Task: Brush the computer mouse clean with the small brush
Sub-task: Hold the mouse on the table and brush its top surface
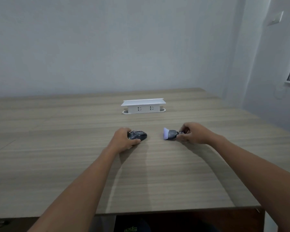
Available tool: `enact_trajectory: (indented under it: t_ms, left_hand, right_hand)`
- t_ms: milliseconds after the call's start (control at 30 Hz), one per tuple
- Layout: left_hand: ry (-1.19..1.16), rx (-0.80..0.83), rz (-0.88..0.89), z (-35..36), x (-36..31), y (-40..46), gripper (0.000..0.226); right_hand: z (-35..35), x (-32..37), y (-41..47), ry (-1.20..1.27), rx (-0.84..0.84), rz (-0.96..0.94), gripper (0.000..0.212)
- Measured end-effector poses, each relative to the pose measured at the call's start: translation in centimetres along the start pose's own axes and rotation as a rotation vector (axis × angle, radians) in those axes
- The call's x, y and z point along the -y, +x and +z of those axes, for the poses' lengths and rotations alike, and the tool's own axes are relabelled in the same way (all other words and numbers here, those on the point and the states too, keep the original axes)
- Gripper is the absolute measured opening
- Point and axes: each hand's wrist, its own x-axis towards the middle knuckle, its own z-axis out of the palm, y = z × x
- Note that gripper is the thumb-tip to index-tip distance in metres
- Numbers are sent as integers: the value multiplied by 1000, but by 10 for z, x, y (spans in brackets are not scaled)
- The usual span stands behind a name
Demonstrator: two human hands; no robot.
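Head view. A wooden desk (74, 164) fills the lower half of the picture, set against a plain grey wall (107, 39).

The left hand (123, 139) rests on the desk, its fingers and thumb curled round a dark computer mouse (138, 135). The mouse lies flat on the wood at the 2 o'clock side of that hand. Its near end is covered by the fingers. Its far end points toward 3 o'clock and shows clear of the hand.

The right hand (193, 133) sits across from it, well apart, at the 3 o'clock side of the mouse. Its fingertips pinch the short handle of a small brush (170, 135). The brush extends from the hand toward 9 o'clock. Its dark body is just beside the fingers and its pale bristle tip is farthest from them, aimed at the mouse. A bare strip of desk separates bristles and mouse. Whether the brush touches the desk cannot be told.

At 12 o'clock from both hands, farther back on the desk, stands a white socket box (143, 106) with two outlets facing the viewer.
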Motion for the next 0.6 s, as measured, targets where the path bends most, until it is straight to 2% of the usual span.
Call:
enact_trajectory:
  t_ms: [133, 200, 400, 600]
  left_hand:
    - [-83, 82, -32, 0, -1, 4, 73]
    - [-116, 129, -24, 0, -1, 6, 79]
    - [-183, 241, 65, 4, -9, 10, 58]
    - [-215, 284, 111, 9, -21, 12, 50]
  right_hand:
    - [-5, 7, 7, 246, 2, -25, 20]
    - [-8, 12, 7, 385, 8, -24, 23]
    - [-11, 20, 9, 592, 7, -12, 27]
    - [-3, 32, 12, 576, -50, -42, 25]
